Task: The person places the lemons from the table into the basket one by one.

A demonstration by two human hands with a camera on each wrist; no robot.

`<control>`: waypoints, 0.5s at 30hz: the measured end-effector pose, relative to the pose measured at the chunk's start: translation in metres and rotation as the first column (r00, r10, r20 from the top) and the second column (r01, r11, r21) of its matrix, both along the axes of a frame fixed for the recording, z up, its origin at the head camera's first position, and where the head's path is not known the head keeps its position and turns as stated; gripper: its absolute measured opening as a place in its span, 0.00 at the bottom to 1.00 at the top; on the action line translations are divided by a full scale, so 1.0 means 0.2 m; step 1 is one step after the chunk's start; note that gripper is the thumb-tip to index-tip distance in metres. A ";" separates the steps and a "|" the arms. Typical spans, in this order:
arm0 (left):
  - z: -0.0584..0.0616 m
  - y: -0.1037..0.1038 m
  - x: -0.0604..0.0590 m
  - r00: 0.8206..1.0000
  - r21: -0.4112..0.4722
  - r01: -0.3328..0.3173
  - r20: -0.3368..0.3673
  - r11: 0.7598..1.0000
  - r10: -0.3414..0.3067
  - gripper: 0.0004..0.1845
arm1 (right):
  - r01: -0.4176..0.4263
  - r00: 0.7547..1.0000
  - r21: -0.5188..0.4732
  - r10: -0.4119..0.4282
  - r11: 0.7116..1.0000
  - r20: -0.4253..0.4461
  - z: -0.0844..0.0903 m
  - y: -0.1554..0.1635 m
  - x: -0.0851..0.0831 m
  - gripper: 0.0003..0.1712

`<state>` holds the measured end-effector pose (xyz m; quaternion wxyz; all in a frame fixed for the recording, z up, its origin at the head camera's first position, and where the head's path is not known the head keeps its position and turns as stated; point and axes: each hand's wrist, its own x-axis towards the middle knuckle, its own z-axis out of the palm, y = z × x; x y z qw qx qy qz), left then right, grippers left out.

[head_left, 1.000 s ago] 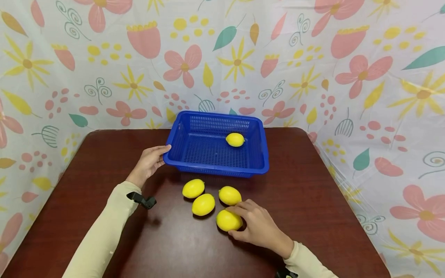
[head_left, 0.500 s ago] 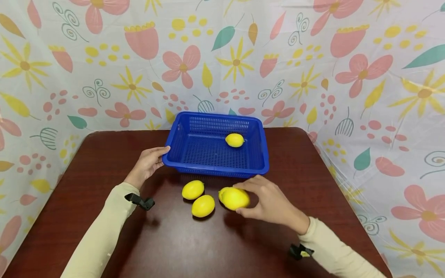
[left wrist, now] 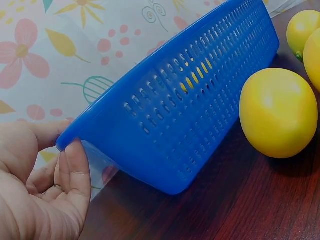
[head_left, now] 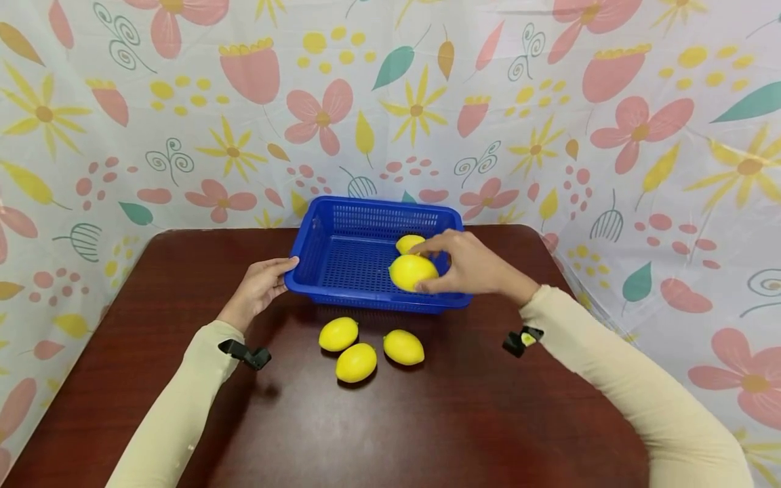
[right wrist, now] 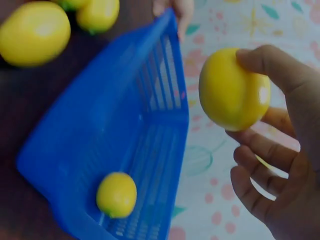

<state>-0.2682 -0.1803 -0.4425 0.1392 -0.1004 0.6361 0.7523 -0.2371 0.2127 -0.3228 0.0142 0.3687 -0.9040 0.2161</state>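
My right hand (head_left: pixel 472 263) pinches a lemon (head_left: pixel 413 272) between thumb and fingertips, over the right part of the blue plastic basket (head_left: pixel 378 297). In the right wrist view the held lemon (right wrist: pixel 232 90) hangs above the basket's rim. A second lemon (right wrist: pixel 116 195) lies on the basket floor, partly covered by the held one in the head view. At the basket's left corner my left hand (head_left: pixel 259 288) grips the rim, thumb on top and fingers beneath, as the left wrist view shows of the hand (left wrist: pixel 47 185).
Three lemons lie on the dark wooden table (head_left: pixel 293 434) in front of the basket: a left one (head_left: pixel 338 334), a front one (head_left: pixel 356 362) and a right one (head_left: pixel 404 347). Behind the table hangs a flower-patterned sheet (head_left: pixel 378 122).
My right hand has picked a lemon up from the table and carried it forward over the basket. The left hand has stayed at the rim, and the basket has hardly moved.
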 end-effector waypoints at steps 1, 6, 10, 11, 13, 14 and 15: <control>0.00 0.00 0.00 1.000 0.000 0.001 -0.003 1.000 -0.001 0.13 | -0.005 1.000 0.009 0.004 1.000 0.003 0.01 0.00 -0.04 0.33; -0.01 0.00 0.00 1.000 0.010 0.006 -0.004 1.000 -0.006 0.08 | -0.038 0.996 0.033 0.035 0.999 0.085 0.02 -0.02 -0.26 0.30; -0.01 -0.01 0.00 1.000 0.012 0.004 -0.001 1.000 -0.004 0.09 | -0.063 0.987 0.063 0.052 0.996 0.151 0.01 -0.06 -0.40 0.30; -0.01 -0.01 0.00 1.000 0.009 0.003 -0.002 1.000 -0.003 0.10 | -0.064 0.985 0.074 0.051 0.995 0.165 0.01 -0.07 -0.43 0.30; -0.01 -0.01 -0.01 1.000 0.005 0.009 -0.004 1.000 -0.009 0.13 | -0.064 0.981 0.091 0.045 0.994 0.189 0.00 -0.10 -0.48 0.30; -0.01 -0.01 -0.01 1.000 0.004 0.011 -0.006 1.000 -0.011 0.14 | -0.058 0.979 0.095 0.037 0.994 0.203 -0.01 -0.11 -0.50 0.31; -0.01 -0.01 -0.01 1.000 0.003 0.011 -0.007 1.000 -0.011 0.16 | -0.052 0.976 0.099 0.030 0.994 0.215 -0.02 -0.12 -0.52 0.31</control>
